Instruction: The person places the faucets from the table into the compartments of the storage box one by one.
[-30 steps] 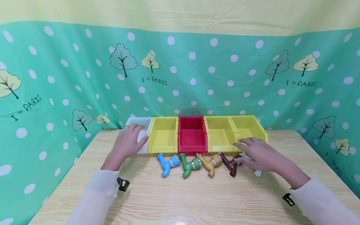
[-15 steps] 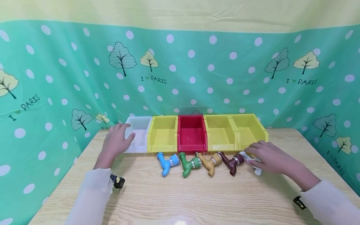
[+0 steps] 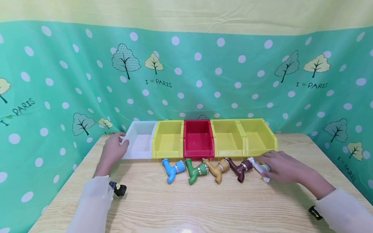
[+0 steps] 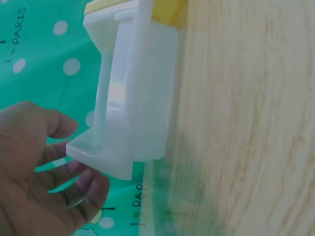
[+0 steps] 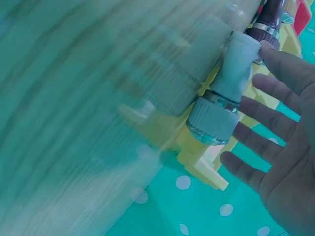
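Observation:
At the left end of the bin row, my left hand (image 3: 111, 150) is beside the outer wall of the white bin (image 3: 141, 139). In the left wrist view its loosely bent fingers (image 4: 91, 194) lie by the corner of that bin, the thumb apart from it; whether they touch cannot be told. My right hand (image 3: 285, 165) is at the white tap (image 3: 261, 168) on the right. Its fingers spread alongside the tap in the right wrist view, not closed round it. Left of it lie a dark brown tap (image 3: 241, 168), an ochre tap (image 3: 217, 169), a green tap (image 3: 196, 170) and a blue tap (image 3: 173, 169).
Two yellow bins flank the right of a red bin (image 3: 198, 139), and one yellow bin (image 3: 168, 139) is on its left. The row stands at the back of the wooden table (image 3: 180, 210). A green dotted cloth (image 3: 200, 76) hangs behind and at the sides.
My left hand has moved left, from over the white bin to its outer side. My right hand has moved right and down, from over the dark brown tap to the white tap.

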